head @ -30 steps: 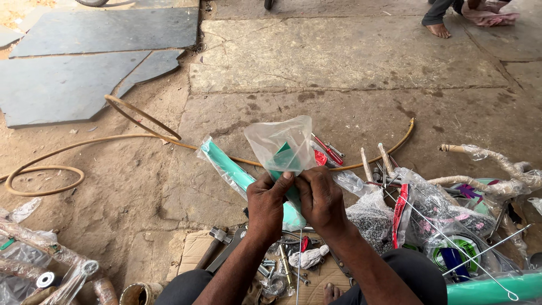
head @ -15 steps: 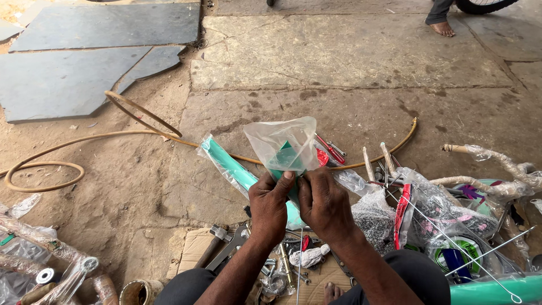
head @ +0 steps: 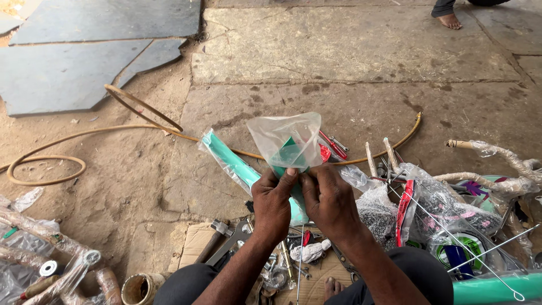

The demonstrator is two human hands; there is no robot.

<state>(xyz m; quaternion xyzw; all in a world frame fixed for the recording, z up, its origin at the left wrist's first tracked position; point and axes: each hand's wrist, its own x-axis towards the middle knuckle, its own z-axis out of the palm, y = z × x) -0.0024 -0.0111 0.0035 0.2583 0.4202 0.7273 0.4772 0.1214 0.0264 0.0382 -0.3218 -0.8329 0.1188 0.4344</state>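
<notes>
- the left hand (head: 272, 200) and the right hand (head: 329, 199) meet in the middle of the view, both pinching the lower edge of a small clear plastic bag (head: 287, 138) with fingertips closed tight on it.
- the bag stands up above the knuckles, puffed open, with something teal showing through it.
- just behind the hands lies a teal tube (head: 234, 164) wrapped in clear plastic, slanting across the stone floor (head: 350, 51).
- a tan hose (head: 48, 161) loops over the dirt to the left.
- spanners (head: 234, 243) and small metal parts lie on cardboard (head: 195, 245) below the wrists.
- wrapped bicycle parts (head: 446, 206) pile up on the right.
- another person's bare foot (head: 450, 20) shows at the top edge.
</notes>
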